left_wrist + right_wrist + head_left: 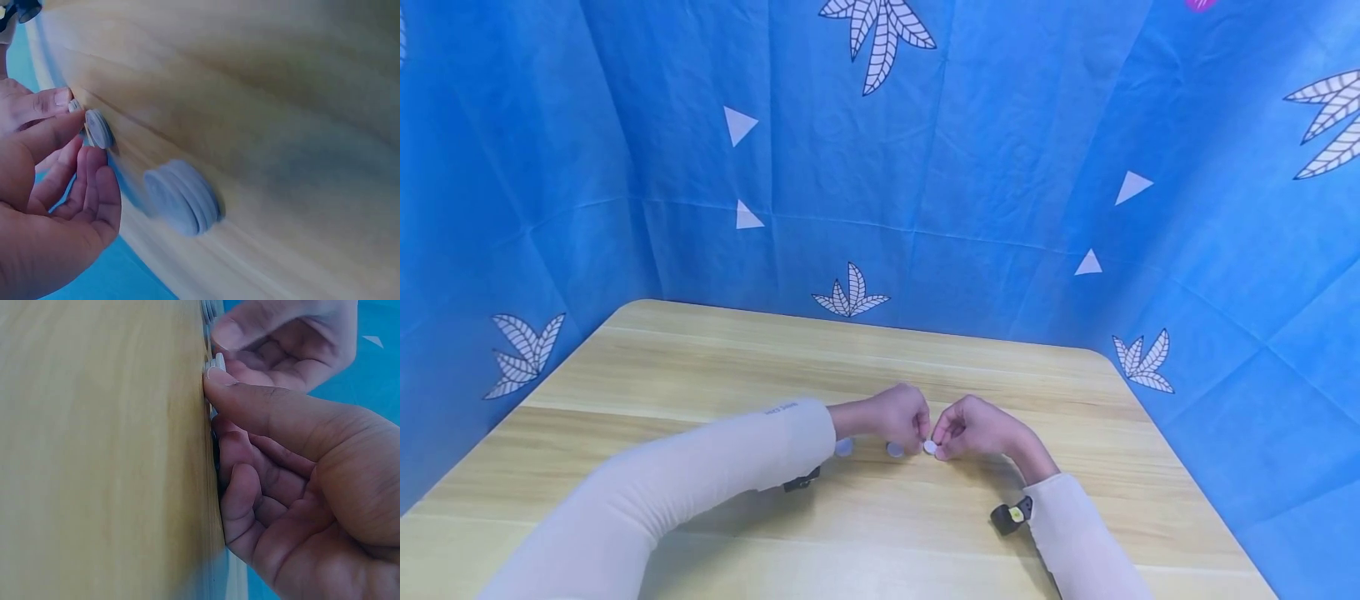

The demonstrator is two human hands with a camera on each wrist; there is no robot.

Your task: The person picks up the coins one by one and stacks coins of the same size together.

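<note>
Three small stacks of round, pale grey-white discs stand in a row on the wooden table [910, 533]. My right hand [981, 429] pinches the rightmost stack [930, 447] by its edge, the thumb [269, 409] on the near side. Close against that stack from the left comes my left hand [898, 414], its fingers bent; whether it grips a disc or only touches one is hidden. Below the left hand lies the middle stack [99, 128]. Nearer the left wrist is the left stack [181, 197], showing several layered rims.
A blue cloth [865, 167] with white leaf and triangle prints hangs behind the table and along its sides. Dark wrist cameras, such as the right one [1009, 517], stick out below the pale sleeves [1082, 533].
</note>
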